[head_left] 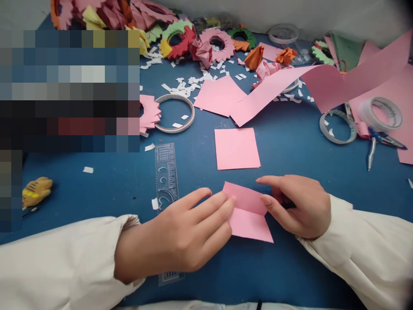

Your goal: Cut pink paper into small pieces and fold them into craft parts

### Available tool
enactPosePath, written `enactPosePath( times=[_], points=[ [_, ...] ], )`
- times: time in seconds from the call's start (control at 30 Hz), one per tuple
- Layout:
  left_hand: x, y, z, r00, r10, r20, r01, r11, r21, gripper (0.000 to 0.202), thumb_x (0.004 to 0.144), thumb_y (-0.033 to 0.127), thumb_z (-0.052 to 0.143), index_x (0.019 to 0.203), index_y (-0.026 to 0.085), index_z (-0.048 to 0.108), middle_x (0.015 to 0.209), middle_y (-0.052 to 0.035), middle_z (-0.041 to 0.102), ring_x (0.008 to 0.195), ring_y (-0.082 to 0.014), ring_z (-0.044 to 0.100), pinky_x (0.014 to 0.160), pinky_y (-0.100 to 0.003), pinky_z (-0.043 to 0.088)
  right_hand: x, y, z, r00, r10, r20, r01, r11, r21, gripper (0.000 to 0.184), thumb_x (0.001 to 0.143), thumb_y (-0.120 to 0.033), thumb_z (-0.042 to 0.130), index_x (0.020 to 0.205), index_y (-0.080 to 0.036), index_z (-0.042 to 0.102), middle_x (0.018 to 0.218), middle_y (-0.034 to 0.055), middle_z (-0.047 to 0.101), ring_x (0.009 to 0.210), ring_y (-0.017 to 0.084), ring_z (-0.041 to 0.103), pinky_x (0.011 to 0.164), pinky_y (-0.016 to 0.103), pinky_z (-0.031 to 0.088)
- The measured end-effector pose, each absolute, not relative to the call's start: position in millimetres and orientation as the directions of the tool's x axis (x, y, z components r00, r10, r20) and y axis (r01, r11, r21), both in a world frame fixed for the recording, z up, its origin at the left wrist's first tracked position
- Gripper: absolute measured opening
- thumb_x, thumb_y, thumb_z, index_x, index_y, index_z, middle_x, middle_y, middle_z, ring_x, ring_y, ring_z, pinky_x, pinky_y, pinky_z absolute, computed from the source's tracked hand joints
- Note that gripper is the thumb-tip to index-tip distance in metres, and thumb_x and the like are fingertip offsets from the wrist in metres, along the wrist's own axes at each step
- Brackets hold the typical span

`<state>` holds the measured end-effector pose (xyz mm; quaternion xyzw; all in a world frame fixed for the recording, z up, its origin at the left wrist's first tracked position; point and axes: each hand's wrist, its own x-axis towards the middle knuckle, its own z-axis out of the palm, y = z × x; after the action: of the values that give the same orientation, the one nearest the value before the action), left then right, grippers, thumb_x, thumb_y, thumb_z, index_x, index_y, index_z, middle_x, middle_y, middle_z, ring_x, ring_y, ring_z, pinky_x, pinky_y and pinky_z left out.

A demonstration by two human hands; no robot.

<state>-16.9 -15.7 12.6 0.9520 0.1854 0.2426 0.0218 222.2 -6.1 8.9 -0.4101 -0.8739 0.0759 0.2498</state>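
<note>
A small pink paper square (248, 213) lies on the blue table (290, 142) near the front edge, its top part folded over toward me. My left hand (187, 232) pinches its left edge at the fold with closed fingers. My right hand (297, 204) grips the right side of the fold, index finger stretched along the top. A second flat pink square (236, 148) lies just beyond, untouched.
A clear ruler (166, 176) lies partly under my left wrist. Tape rolls (174, 113) (383, 113), a long pink strip (274, 88), a compass (374, 144), white scraps and folded paper wreaths (216, 43) crowd the back. A yellow toy (35, 191) sits at left.
</note>
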Motion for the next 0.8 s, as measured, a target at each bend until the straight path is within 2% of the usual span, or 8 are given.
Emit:
enactPosePath(
  times=[0.13,0.2,0.3,0.43,0.57,0.7,0.8],
  points=[
    [-18.4,-17.2,12.4,0.81,0.394,0.434,0.382,-0.916,0.118,0.026,0.09,0.005,0.038,0.075,0.009,0.06,0.1,-0.0169,0.07,0.096,-0.0266,0.066,0.078,-0.038,0.054,220.1,-5.3,7.2,-0.545,0.743,0.389,0.67,0.664,-0.331,0.016,0.084,-0.02,0.056,0.069,-0.015,0.056,0.051,-0.0027,0.048,0.047,0.007,0.036,0.048,0.024,0.03],
    [-19.4,-17.7,13.7,0.803,0.4,0.442,0.392,-0.913,0.114,0.026,0.09,0.006,0.038,0.076,0.009,0.059,0.102,-0.0179,0.069,0.099,-0.0274,0.065,0.08,-0.039,0.055,219.1,-4.8,6.9,-0.553,0.741,0.38,0.667,0.667,-0.331,0.016,0.081,-0.014,0.055,0.065,-0.015,0.054,0.051,-0.0026,0.048,0.048,0.008,0.033,0.049,0.025,0.028],
    [-19.7,-18.1,15.0,0.813,0.414,0.41,0.404,-0.908,0.116,0.026,0.091,0.006,0.037,0.077,0.009,0.059,0.108,-0.0171,0.068,0.107,-0.0284,0.062,0.085,-0.041,0.053,218.5,-4.4,6.8,-0.59,0.723,0.36,0.642,0.69,-0.334,0.014,0.081,-0.012,0.054,0.067,-0.015,0.054,0.053,-0.0022,0.049,0.049,0.008,0.032,0.05,0.025,0.028],
    [-19.3,-18.4,13.3,0.843,0.387,0.372,0.371,-0.921,0.119,0.025,0.092,0.008,0.038,0.08,0.011,0.06,0.112,-0.0152,0.067,0.108,-0.0259,0.061,0.088,-0.04,0.052,219.7,-4.4,4.6,-0.598,0.709,0.373,0.648,0.702,-0.295,0.012,0.082,-0.011,0.056,0.071,-0.015,0.054,0.056,-0.0018,0.052,0.051,0.008,0.036,0.052,0.025,0.031],
    [-19.8,-19.3,12.2,0.866,0.363,0.344,0.344,-0.931,0.117,0.027,0.092,0.008,0.037,0.08,0.01,0.061,0.113,-0.0172,0.066,0.108,-0.0259,0.061,0.084,-0.038,0.053,221.0,-3.7,2.0,-0.582,0.711,0.395,0.668,0.695,-0.267,0.009,0.084,-0.012,0.057,0.076,-0.015,0.053,0.06,-0.0016,0.058,0.051,0.008,0.04,0.053,0.024,0.033],
    [-19.7,-20.3,13.7,0.869,0.324,0.374,0.31,-0.946,0.098,0.024,0.09,0.009,0.041,0.077,0.012,0.061,0.105,-0.0156,0.069,0.101,-0.026,0.063,0.076,-0.038,0.053,221.0,-3.0,2.3,-0.582,0.708,0.4,0.679,0.694,-0.239,0.009,0.086,-0.016,0.057,0.078,-0.015,0.054,0.061,-0.0016,0.059,0.051,0.008,0.042,0.052,0.024,0.033],
    [-19.4,-20.4,14.4,0.871,0.305,0.386,0.291,-0.952,0.096,0.019,0.089,0.011,0.047,0.084,0.01,0.064,0.1,-0.0138,0.07,0.097,-0.0262,0.063,0.074,-0.039,0.052,220.9,-2.9,3.3,-0.592,0.705,0.39,0.685,0.695,-0.217,0.011,0.089,-0.018,0.054,0.078,-0.015,0.054,0.057,-0.0021,0.057,0.05,0.009,0.041,0.051,0.024,0.033]
  ],
)
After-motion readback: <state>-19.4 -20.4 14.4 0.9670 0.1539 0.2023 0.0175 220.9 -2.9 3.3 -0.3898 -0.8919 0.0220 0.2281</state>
